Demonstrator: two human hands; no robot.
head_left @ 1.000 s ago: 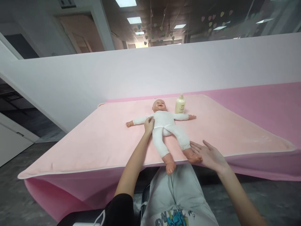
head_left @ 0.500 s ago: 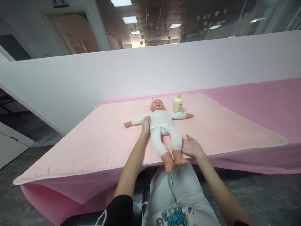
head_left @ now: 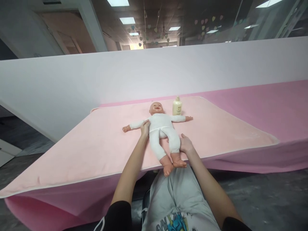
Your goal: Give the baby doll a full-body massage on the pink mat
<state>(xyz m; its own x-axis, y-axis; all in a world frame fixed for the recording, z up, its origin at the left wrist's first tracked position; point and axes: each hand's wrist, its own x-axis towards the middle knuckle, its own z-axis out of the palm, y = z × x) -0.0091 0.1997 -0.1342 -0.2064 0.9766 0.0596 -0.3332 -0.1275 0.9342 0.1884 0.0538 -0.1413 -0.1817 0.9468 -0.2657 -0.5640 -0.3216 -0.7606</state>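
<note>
A baby doll [head_left: 160, 122] with a white cloth body lies face up, arms spread out and feet toward me. My left hand [head_left: 144, 128] is closed against the side of its torso, just below the arm; some fingertips are hidden by the doll. From the other side, my right hand [head_left: 185, 144] reaches beneath the thigh, its thumb apart and its fingers mostly hidden under the leg. Fingertips seem to show between the legs. Beside the doll's head stands a pale yellow pump bottle [head_left: 177, 106], touched by neither hand.
A peach blanket [head_left: 96, 144] with a white edge covers part of the pink-draped table [head_left: 255, 112]. Behind it runs a white partition [head_left: 144, 73]. The doll's feet extend past the front edge, above my lap in grey trousers [head_left: 180, 192].
My right hand has moved slightly up the doll's leg, and its fingers reach further beneath the thigh. My left hand stays at the torso. The whole view has shifted a little.
</note>
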